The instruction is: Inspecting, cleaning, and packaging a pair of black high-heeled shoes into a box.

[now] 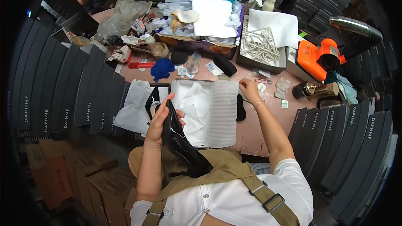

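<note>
My left hand [155, 121] is closed round the front of a glossy black high-heeled shoe [182, 144], whose heel end slants down toward my lap. Behind that hand, another glossy black shoe [155, 96] lies partly hidden at the left of an open shoe box [204, 81]. White tissue paper [193, 109] fills the box, and a white foam sheet [223, 115] hangs over its right part. Right of the foam, my right hand [250, 91] is low over the table with its fingers pinched together; what they hold, if anything, is hidden. Thread snips [264, 82] lie beside it.
Stacked grey shoe boxes [54, 88] wall in both sides. Across the back stand a box of crumpled plastic [197, 46] and a box of white sticks [261, 48]. An orange device [312, 56] and spray cans [314, 90] are at the right. A blue cloth [162, 68] lies at mid-table.
</note>
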`<state>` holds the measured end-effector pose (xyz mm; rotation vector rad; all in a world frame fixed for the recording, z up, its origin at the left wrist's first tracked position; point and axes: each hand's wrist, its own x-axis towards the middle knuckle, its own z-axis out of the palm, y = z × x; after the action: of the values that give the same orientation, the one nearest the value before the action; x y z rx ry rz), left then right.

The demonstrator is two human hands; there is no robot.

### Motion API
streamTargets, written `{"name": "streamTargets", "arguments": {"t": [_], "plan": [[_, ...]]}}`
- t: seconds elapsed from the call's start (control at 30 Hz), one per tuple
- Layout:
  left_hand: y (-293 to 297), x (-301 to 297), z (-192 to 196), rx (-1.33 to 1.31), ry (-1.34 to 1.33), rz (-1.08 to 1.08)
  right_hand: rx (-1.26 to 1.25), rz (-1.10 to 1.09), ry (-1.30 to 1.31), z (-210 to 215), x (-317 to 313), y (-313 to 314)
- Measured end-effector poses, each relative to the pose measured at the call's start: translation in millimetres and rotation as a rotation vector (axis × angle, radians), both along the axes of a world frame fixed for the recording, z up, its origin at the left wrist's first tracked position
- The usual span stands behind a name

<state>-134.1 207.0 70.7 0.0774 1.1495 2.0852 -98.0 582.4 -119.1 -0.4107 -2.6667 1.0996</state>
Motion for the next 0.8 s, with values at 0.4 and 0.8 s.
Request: {"name": "streamTargets", "arguments": {"t": [0.4,0.8], "plan": [[-36,-8,-13,0.006,-0.111,0.105,0.523,0.017,-0.216,-69,-26,-20],[-59,-3,-16,-0.054,-0.144,0.133,-0.064,-0.344,0.344,73,3,39]]}}
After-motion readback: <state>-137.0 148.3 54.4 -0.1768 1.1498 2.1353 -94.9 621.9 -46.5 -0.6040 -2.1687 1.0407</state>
